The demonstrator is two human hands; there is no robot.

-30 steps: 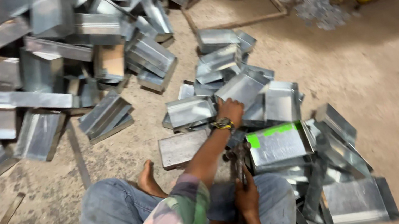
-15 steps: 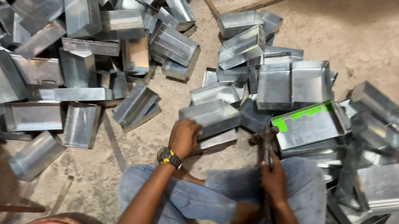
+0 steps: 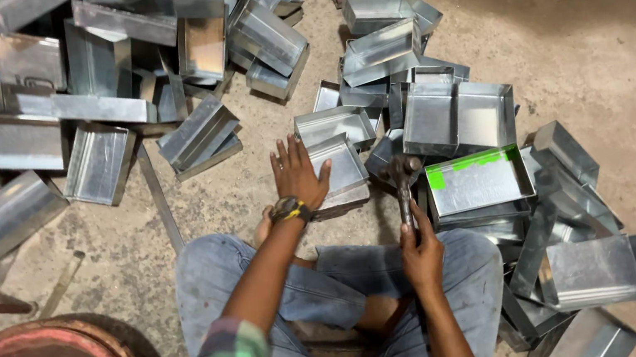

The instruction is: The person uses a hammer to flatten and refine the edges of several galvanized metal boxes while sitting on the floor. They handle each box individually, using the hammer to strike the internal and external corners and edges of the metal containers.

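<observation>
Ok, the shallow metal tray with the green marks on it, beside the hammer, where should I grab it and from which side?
Probably the near long rim of the green-marked tray, from the side facing the knees. It lies flat and open-side up on a stack, so that upturned edge is exposed, whereas other trays crowd its far side. The right hand, holding the hammer, is closest; the left hand rests on another tray.

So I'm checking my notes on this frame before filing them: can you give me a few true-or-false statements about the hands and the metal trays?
1. The left hand lies flat on a metal tray. True.
2. The right hand is empty. False: it grips a hammer.
3. A tray with green marking lies right of the hammer. True.
4. The trays sit on a table. False: they lie on the floor.
</observation>
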